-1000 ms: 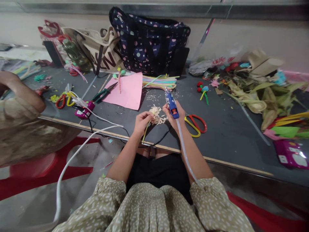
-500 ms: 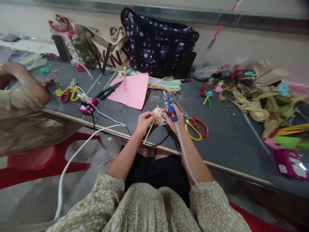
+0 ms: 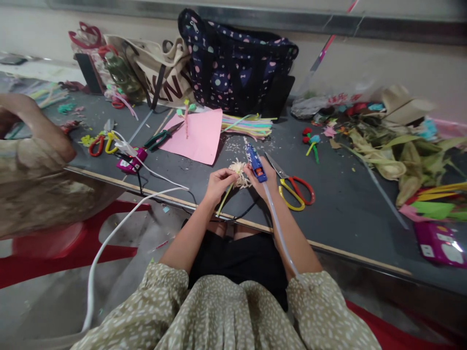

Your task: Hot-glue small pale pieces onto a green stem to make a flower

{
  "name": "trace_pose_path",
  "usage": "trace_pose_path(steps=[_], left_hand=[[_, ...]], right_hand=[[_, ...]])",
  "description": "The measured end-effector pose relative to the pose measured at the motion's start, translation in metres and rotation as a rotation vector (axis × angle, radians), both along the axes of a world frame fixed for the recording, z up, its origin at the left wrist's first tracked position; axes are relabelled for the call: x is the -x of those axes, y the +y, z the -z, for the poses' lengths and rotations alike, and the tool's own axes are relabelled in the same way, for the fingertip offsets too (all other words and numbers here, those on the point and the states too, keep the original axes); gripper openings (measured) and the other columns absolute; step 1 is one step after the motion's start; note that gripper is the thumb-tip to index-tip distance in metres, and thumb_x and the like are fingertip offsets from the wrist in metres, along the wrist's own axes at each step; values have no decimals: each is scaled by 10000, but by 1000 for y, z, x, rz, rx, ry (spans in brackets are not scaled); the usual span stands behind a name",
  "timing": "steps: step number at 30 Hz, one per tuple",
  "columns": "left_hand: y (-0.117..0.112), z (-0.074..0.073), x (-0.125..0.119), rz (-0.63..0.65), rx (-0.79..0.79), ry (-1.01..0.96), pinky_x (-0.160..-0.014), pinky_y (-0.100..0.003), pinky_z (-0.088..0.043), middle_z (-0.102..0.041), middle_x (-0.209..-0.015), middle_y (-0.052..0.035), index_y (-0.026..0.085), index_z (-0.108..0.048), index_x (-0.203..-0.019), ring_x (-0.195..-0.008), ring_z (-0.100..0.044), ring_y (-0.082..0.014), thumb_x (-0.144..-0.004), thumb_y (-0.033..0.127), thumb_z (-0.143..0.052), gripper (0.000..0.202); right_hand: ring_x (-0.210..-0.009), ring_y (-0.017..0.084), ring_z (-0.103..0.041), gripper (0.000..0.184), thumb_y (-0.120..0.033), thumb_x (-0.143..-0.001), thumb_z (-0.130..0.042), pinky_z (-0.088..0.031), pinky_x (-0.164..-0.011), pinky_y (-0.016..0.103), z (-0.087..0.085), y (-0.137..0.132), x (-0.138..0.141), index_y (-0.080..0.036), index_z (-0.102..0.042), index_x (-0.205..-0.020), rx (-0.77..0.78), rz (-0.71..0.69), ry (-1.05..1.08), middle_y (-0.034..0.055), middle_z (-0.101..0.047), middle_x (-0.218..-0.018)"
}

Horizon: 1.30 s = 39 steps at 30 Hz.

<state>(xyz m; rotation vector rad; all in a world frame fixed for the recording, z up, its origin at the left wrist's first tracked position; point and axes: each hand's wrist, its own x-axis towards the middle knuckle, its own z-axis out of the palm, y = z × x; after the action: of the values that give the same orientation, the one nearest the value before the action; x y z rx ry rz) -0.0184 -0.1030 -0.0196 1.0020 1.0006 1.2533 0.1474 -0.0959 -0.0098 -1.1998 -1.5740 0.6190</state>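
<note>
My left hand (image 3: 220, 182) is closed in a pinch on a cream, fringed handmade flower (image 3: 241, 181). Its thin yellow-green stem (image 3: 225, 198) slants down toward the table edge. In my right hand (image 3: 268, 177) is a blue hot glue gun (image 3: 256, 165), nozzle pointing away from me, with a long clear glue stick (image 3: 279, 226) trailing back along my forearm. Some of my right fingertips are close to the flower's right side; whether they touch it is hard to make out. Scissors (image 3: 295, 192) with one red and one yellow handle lie just right of my right hand.
Pink paper (image 3: 202, 138) lies ahead, with dark-handled pliers (image 3: 160, 138) on its left edge and pastel pipe cleaners (image 3: 251, 125) behind. A white cable (image 3: 109, 233) crosses the table edge at left, near a purple power strip (image 3: 132, 161). Another person's arm (image 3: 44, 126) rests at far left.
The view has shifted very slightly. Both hands keep their holds on the flower and the glue gun, with almost no movement.
</note>
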Motion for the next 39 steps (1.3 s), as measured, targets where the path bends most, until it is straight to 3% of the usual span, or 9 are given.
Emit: trace_pose_path(steps=[11,18,22,25,28,33,39], left_hand=[[1,2,1,-32,5,-40,-544,-211,-443,-619,-569,10,141,-681,-680,-512,-527,-79,-635,354,-856,280],[1,4,2,-44,64,-76,-549,-210,-453,-631,-600,7,143,-707,-735,-514,-531,-76,-664,403,-841,301],[3,5,5,-31,87,-175,-575,-216,-485,-628,-623,13,147,-704,-780,-512,-530,-68,-664,449,-842,351],[4,5,6,-42,96,-230,-598,-227,-514,-614,-615,21,149,-693,-791,-504,-523,-64,-645,478,-854,394],[4,4,7,-48,97,-270,-590,-234,-529,-601,-613,25,147,-683,-812,-494,-513,-61,-632,503,-862,437],[6,6,8,-57,89,-284,-580,-226,-529,-589,-616,31,151,-661,-813,-481,-499,-52,-638,527,-857,459],[5,9,8,-22,26,-326,-614,-218,-530,-593,-662,32,165,-624,-788,-527,-529,-52,-676,508,-842,421]], right_hand=[[-770,158,-656,158,-332,-812,-684,-515,-772,321,-8,-3,-1,-249,-589,-907,5,-27,47,-16,-688,-856],[-725,150,-619,192,-412,-824,-681,-520,-751,322,-13,-4,0,-239,-611,-868,-9,92,112,-11,-671,-822],[-628,141,-592,293,-512,-809,-689,-513,-612,299,-9,2,0,-227,-630,-850,108,114,296,8,-677,-790],[-523,110,-534,364,-580,-817,-656,-439,-477,255,-5,7,0,-218,-634,-790,247,74,471,22,-686,-752],[-490,90,-512,404,-604,-813,-659,-401,-443,236,-4,9,-1,-207,-633,-742,288,21,547,28,-689,-727],[-486,104,-523,404,-613,-822,-654,-396,-438,238,0,8,-1,-215,-638,-753,283,-21,511,5,-652,-638],[-524,112,-542,393,-609,-832,-644,-430,-474,246,4,8,-2,-219,-637,-779,277,-40,475,11,-675,-695]])
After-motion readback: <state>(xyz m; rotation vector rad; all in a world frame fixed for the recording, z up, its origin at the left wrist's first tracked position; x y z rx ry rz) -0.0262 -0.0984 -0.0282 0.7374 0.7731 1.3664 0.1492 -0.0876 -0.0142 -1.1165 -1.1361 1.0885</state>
